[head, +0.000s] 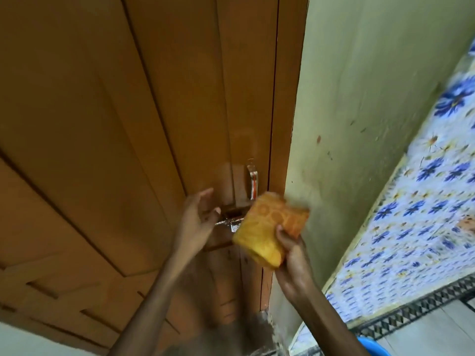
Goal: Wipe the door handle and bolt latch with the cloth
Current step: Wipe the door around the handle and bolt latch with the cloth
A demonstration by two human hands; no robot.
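Observation:
A brown wooden door (128,124) fills the left and centre. Near its right edge is a shiny metal door handle (252,181), upright. Just below it sits the metal bolt latch (230,220), partly hidden by my hands and the cloth. My right hand (291,255) grips a folded yellow-orange cloth (268,228), held in front of the latch's right end and under the handle. My left hand (196,219) is open, fingers spread, its thumb close to the latch's left end; whether it touches the latch I cannot tell.
A pale green wall (359,124) stands right of the door frame. Blue-flowered tiles (424,201) cover the wall farther right, with a dark patterned border below. A blue plastic object (372,346) shows at the bottom right edge.

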